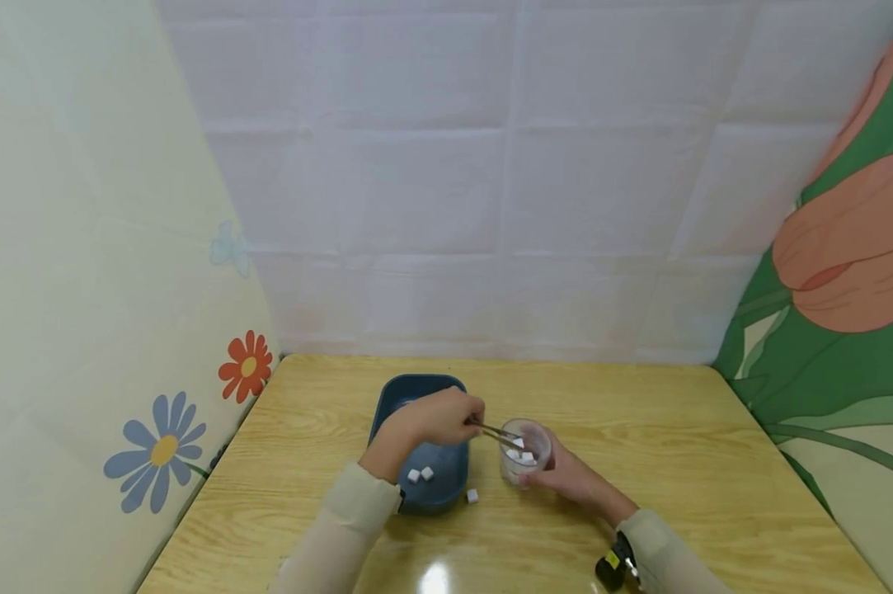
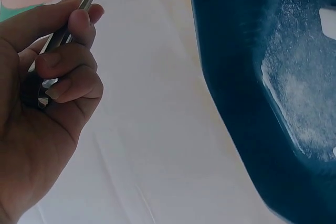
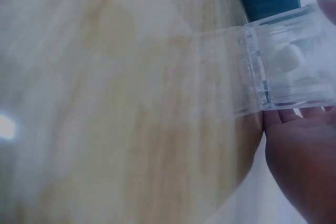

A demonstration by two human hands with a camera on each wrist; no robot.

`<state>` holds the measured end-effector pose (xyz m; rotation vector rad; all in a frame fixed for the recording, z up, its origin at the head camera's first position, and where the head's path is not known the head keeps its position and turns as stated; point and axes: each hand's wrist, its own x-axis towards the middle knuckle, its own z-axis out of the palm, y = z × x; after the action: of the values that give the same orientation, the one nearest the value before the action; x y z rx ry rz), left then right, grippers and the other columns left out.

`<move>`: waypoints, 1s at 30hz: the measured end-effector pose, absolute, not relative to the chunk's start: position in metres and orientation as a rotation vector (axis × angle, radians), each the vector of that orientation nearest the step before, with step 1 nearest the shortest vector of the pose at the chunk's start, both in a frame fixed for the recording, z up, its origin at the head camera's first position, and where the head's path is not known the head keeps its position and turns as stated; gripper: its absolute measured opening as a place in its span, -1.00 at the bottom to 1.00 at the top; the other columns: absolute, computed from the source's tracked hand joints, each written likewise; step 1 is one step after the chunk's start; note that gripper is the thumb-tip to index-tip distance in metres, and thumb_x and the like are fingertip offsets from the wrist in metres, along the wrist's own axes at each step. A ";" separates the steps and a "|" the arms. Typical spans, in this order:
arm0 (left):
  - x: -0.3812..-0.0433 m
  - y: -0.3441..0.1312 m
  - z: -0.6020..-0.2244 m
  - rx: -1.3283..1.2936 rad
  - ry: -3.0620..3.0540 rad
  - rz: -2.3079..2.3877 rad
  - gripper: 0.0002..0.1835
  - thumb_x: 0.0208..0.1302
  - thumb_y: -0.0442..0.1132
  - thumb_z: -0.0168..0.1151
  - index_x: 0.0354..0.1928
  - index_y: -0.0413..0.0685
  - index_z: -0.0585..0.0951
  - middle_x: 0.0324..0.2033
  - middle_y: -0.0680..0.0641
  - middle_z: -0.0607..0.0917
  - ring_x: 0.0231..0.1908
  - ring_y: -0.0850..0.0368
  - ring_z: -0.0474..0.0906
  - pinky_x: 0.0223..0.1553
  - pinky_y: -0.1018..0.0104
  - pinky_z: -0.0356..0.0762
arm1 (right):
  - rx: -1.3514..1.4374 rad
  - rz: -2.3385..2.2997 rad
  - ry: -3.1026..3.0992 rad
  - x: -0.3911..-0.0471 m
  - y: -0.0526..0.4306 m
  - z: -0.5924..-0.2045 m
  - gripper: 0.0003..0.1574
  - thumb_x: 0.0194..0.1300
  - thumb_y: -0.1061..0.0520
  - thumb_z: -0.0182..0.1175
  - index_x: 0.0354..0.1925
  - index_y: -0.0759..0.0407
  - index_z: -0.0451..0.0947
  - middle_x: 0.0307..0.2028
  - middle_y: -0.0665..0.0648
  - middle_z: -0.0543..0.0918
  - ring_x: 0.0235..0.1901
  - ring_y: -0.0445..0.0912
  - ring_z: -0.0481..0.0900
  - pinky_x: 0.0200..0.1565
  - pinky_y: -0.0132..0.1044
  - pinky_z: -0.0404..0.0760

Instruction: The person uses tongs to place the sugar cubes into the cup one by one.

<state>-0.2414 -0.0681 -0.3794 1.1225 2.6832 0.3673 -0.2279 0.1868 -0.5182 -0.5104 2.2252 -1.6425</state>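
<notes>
My left hand (image 1: 446,415) grips metal tongs (image 1: 494,431), fingers curled round them, as the left wrist view also shows. The tips of the tongs reach into a clear jar (image 1: 511,472) that holds several white cubes (image 1: 528,456). Whether the tips pinch a cube I cannot tell. Around the jar's right side curls my right hand (image 1: 568,474); in the right wrist view the jar (image 3: 294,95) stands on the table. Beneath my left forearm lies a dark blue tray (image 1: 457,478) with white cubes (image 1: 414,476) in it, partly hidden by the arm.
A single white cube (image 1: 472,496) lies on the wooden table (image 1: 639,412) between tray and jar. White cloth (image 1: 491,206) hangs behind the table, with flower-patterned cloths (image 1: 164,450) at both sides.
</notes>
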 end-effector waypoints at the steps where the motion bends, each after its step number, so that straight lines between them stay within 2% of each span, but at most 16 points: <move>1: -0.241 -0.067 -0.379 1.121 2.681 0.366 -0.93 0.34 -0.12 0.10 -0.28 0.13 0.55 -0.48 0.22 0.53 -0.53 0.35 0.45 -0.46 0.47 0.44 | -0.505 -1.640 2.224 -0.228 0.187 -0.518 0.08 0.06 0.09 0.38 0.38 0.04 -0.05 0.26 0.23 0.26 0.20 0.06 0.30 0.12 -0.24 0.32; 5: -0.241 -0.062 -0.381 1.108 2.685 0.349 -0.94 0.33 -0.13 0.12 -0.30 0.14 0.55 -0.49 0.22 0.53 -0.54 0.34 0.43 -0.47 0.47 0.43 | -0.487 -1.631 2.231 -0.228 0.187 -0.517 0.09 0.05 0.08 0.39 0.38 0.02 -0.05 0.26 0.22 0.26 0.19 0.04 0.31 0.13 -0.21 0.31; 17: -0.244 -0.048 -0.387 1.090 2.691 0.294 -0.90 0.30 -0.17 0.14 -0.40 0.12 0.54 -0.55 0.20 0.53 -0.58 0.32 0.40 -0.51 0.45 0.38 | -0.523 -1.666 2.223 -0.227 0.187 -0.517 0.07 0.04 0.14 0.39 0.37 0.07 -0.02 0.24 0.25 0.26 0.16 0.04 0.32 0.09 -0.30 0.34; 30: -0.244 -0.037 -0.387 1.122 2.692 0.241 -0.88 0.28 -0.19 0.15 -0.42 0.11 0.58 -0.55 0.21 0.54 -0.56 0.33 0.43 -0.50 0.47 0.39 | -0.510 -1.656 2.199 -0.228 0.188 -0.516 0.09 0.08 0.11 0.37 0.39 0.06 -0.08 0.26 0.24 0.24 0.20 0.05 0.28 0.13 -0.25 0.30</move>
<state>-0.2437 -0.0367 -0.3870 1.1217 2.6924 0.2415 -0.2278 0.1879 -0.5157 -0.5105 2.1989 -1.6563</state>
